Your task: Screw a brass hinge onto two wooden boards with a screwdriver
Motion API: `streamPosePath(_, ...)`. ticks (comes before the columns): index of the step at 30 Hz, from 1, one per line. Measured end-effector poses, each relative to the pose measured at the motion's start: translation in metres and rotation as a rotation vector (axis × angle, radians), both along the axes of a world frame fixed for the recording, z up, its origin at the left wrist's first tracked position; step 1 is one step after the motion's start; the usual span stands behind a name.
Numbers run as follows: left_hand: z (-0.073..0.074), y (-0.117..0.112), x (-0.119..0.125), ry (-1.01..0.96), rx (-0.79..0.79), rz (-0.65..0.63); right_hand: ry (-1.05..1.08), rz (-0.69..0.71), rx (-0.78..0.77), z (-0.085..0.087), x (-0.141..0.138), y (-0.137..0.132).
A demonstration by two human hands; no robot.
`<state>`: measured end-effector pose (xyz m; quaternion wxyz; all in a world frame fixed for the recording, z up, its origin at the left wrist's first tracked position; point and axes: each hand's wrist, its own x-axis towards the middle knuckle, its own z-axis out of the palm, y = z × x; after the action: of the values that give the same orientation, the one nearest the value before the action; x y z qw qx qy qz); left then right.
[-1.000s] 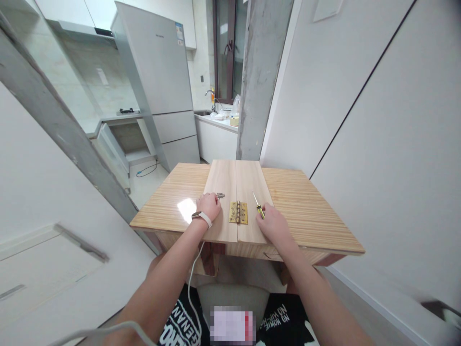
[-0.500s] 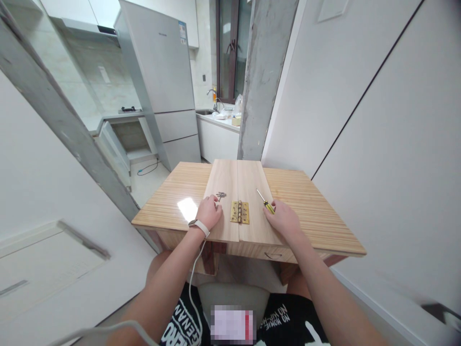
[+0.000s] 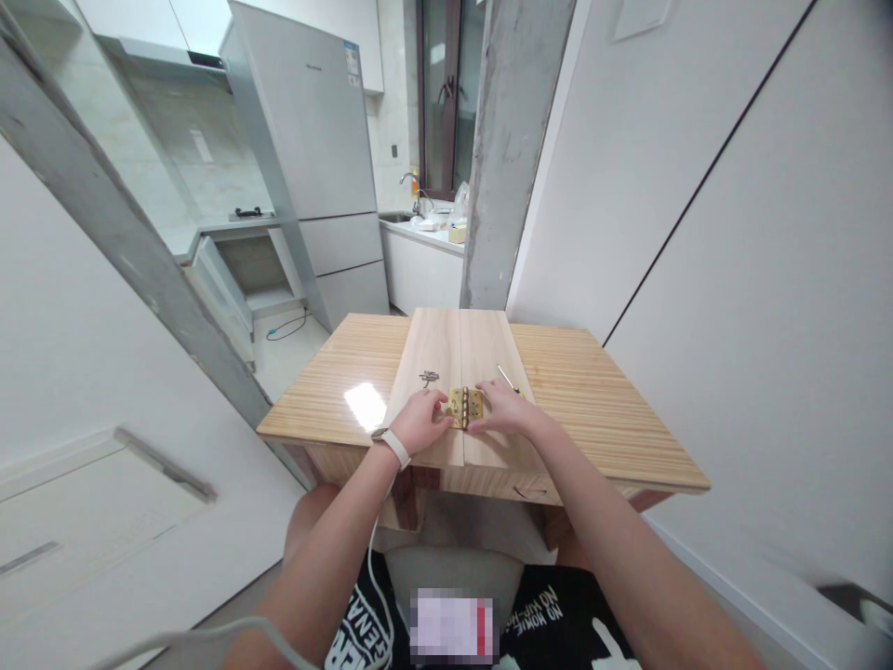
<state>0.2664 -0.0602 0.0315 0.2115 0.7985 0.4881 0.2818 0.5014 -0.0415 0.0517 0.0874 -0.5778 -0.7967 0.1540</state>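
Note:
A brass butt hinge (image 3: 464, 408) lies spread flat across the seam between two pale wooden boards (image 3: 486, 340). My left hand (image 3: 420, 422) has its thumb and fingertips closed against the hinge's left leaf. From the other side, my right hand (image 3: 506, 409) holds the right leaf between thumb and forefinger. Behind the right hand lies a screwdriver (image 3: 507, 377) on the right board, its shaft showing and its yellow-black handle mostly hidden. Several dark screws (image 3: 428, 377) rest in a small pile on the left board, just beyond my left hand.
The boards sit on a wood-grain table (image 3: 600, 409) with a drawer at its front. A white cable (image 3: 371, 558) hangs by my left wrist. White walls flank the table. Further off stand a fridge (image 3: 307, 121) and a counter with a sink (image 3: 397, 217).
My right hand has let go of the screwdriver, leaving it on the board, and moved left to the hinge. My left hand has come away from the screws to the hinge's left edge.

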Motion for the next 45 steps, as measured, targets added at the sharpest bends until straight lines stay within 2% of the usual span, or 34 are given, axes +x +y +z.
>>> streamPosePath(4,-0.006,0.006,-0.001,0.001,-0.016,-0.029,-0.081,-0.005,-0.121,0.005,-0.002,0.017)
streamPosePath(8,-0.009,0.012,-0.002,-0.011,-0.044,-0.041,-0.138,0.025,-0.173,0.015,-0.008,0.026)
streamPosePath(14,-0.005,0.013,-0.002,0.013,-0.071,-0.038,-0.149,0.053,-0.152,0.025,-0.013,0.024)
streamPosePath(24,-0.004,0.018,0.000,0.054,-0.092,-0.028,-0.250,0.020,-0.197,0.023,-0.013,0.038)
streamPosePath(28,-0.005,0.020,0.001,0.008,-0.132,-0.004,-0.132,0.047,-0.164,0.029,-0.013,0.029)
streamPosePath(32,-0.008,0.024,0.006,-0.100,-0.168,0.008,-0.053,0.102,0.021,0.031,-0.011,0.009)
streamPosePath(35,-0.012,0.026,0.010,-0.191,-0.167,0.016,0.074,0.099,0.118,0.022,-0.007,-0.005)
streamPosePath(38,-0.017,0.024,0.013,-0.306,-0.169,0.053,0.312,0.085,0.172,0.005,-0.004,-0.015)
streamPosePath(43,-0.024,0.020,0.016,-0.469,-0.179,0.061,0.727,-0.115,0.114,-0.020,-0.004,-0.026)
streamPosePath(45,-0.026,0.018,0.018,-0.512,-0.195,0.054,0.854,-0.229,0.145,-0.028,-0.007,-0.027)
